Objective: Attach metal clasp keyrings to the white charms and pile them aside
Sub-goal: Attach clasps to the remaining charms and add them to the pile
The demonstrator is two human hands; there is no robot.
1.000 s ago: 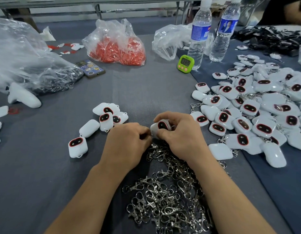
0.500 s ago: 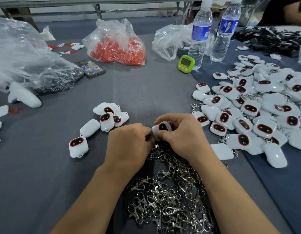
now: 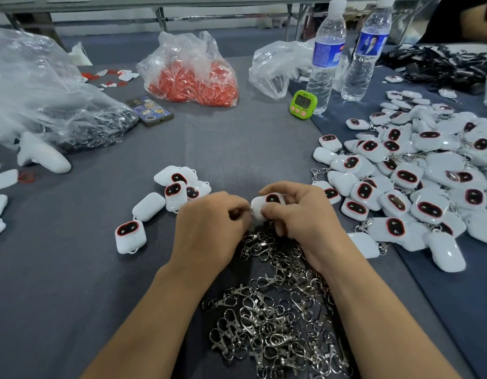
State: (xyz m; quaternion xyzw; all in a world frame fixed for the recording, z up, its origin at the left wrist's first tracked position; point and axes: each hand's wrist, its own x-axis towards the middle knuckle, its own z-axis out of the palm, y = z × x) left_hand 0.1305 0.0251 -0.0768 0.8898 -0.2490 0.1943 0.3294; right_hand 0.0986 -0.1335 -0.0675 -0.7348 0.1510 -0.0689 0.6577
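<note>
My right hand [image 3: 305,220] grips a white charm [image 3: 265,204] with a dark red-rimmed face, held just above the table. My left hand [image 3: 209,228] is curled against the charm's left end, its fingertips pinching something small there that I cannot make out. Under both wrists lies a heap of metal clasp keyrings [image 3: 275,318]. Several loose white charms [image 3: 171,195] lie to the left. A large pile of white charms with clasps [image 3: 417,181] covers the right side.
A bag of red parts [image 3: 190,75], a clear bag [image 3: 275,67], two water bottles [image 3: 325,56], a green timer [image 3: 303,104] and a phone [image 3: 149,110] stand at the back. A big plastic bag [image 3: 40,99] fills the left. Another person's arm [image 3: 480,17] shows top right.
Both hands stay together on the charm with only small finger shifts. The charm has turned slightly in my right hand.
</note>
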